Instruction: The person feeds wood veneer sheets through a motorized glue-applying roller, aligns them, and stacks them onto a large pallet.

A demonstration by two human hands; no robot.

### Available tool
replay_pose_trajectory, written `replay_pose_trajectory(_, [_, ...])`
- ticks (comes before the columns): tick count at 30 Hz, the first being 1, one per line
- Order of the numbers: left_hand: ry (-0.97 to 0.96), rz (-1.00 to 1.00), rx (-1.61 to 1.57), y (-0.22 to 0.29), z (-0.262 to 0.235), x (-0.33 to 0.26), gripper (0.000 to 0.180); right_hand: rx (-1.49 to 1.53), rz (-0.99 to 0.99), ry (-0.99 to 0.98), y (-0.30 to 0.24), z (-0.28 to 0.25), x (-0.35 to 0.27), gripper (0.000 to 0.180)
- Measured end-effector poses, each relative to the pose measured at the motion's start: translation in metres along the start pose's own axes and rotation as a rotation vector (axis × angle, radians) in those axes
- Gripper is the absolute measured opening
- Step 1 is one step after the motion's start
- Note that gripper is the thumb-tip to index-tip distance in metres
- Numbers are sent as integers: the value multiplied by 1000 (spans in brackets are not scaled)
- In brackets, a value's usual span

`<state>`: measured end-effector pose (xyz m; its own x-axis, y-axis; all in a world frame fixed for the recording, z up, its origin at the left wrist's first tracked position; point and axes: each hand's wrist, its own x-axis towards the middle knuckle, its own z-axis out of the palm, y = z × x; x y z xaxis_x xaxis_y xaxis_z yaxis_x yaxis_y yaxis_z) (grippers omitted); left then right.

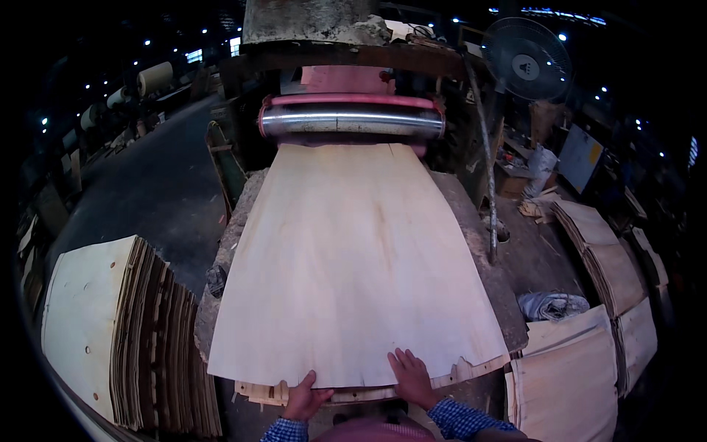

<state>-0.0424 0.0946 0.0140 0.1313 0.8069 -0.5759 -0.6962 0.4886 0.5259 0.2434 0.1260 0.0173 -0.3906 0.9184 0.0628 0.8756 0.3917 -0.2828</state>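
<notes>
A large pale wood veneer sheet [346,265] lies in front of me, its far end at the shiny metal roller [353,121] of a machine. At its near edge, left of the middle, my left hand [303,401] is closed on the veneer, one fingertip showing at the rim. My right hand [414,379] rests on the near edge further right, fingers stretched flat over the top surface. Beneath the sheet, the ragged rim of another veneer layer [258,392] sticks out toward me. The undersides of both hands are hidden.
A tall stack of veneer sheets [88,317] stands at left, with more veneer piles [567,383] at right. A metal pole [486,162] rises beside the machine bed [471,214]. A fan [525,66] is at upper right. Rolled plastic [552,305] lies near the right piles.
</notes>
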Motion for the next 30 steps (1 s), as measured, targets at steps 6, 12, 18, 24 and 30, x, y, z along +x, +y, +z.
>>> replay_pose_trajectory(6, [68,-37,70,-23,-42,-37,46,24,14,-44,-22,-36,-39,80])
replay_pose_trajectory(12, [72,-261,-56,-2,-10,-52,49,95,8,-7,-23,-36,-36,75])
replay_pose_trajectory(18, [233,25,83,30,-15,34,39,48,-5,81,30,16,81,75])
replay_pose_trajectory(24, [838,685,718,63,-108,11,24,35,-5,145,72,30,190,74])
replay_pose_trajectory(30, [891,635,735,72,-137,5,19,56,-16,198,103,49,290,71])
